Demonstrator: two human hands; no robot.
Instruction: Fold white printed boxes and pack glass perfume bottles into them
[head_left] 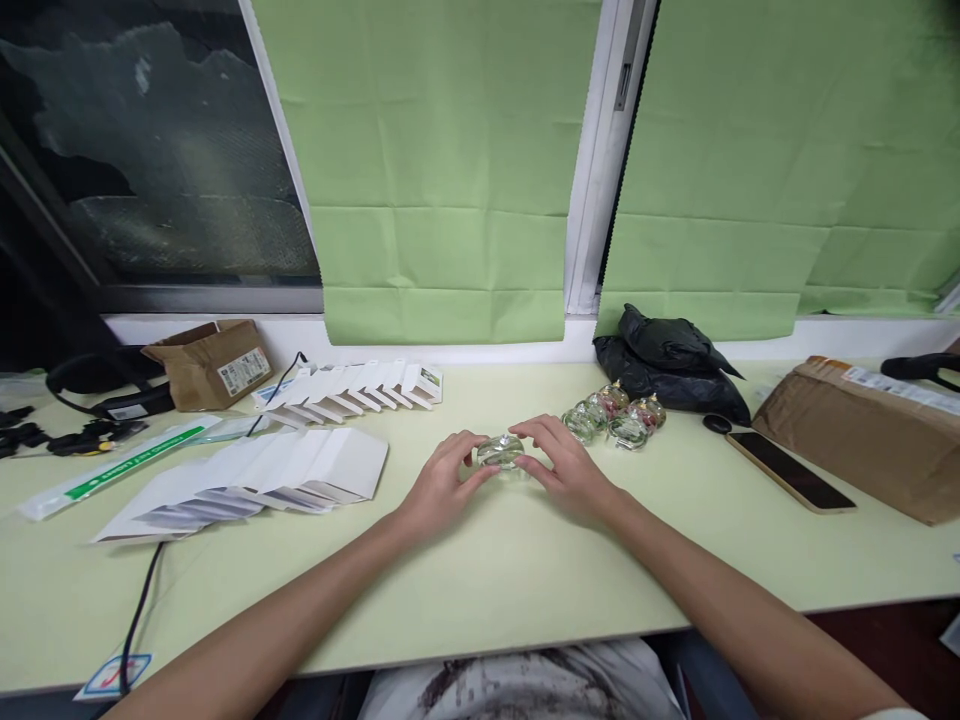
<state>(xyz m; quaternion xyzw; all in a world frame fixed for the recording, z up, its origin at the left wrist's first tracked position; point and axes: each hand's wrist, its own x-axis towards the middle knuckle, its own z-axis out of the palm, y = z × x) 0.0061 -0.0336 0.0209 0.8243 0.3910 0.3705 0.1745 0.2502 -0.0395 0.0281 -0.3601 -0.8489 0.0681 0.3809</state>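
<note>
A clear, rounded, glass-like ornament (500, 452) with a greenish tint is held just over the table between both hands. My left hand (444, 482) grips its left side, thumb below and fingers curled above. On the opposite side, my right hand (568, 468) pinches it with thumb and fingertips. To the right of that hand sits a cluster of similar shiny round ornaments (628, 428), some green, some reddish with gold caps. Whether the held piece has a cap of its own is too small to tell.
White folded cartons (330, 465) lie overlapped at left, with another row of cartons (360, 390) behind. A brown open box (214, 365), a green-striped plastic sleeve (135, 465) and a black cable (142, 600) are left. Black bags (667, 370), a phone (791, 472) and a brown parcel (862, 440) stand right.
</note>
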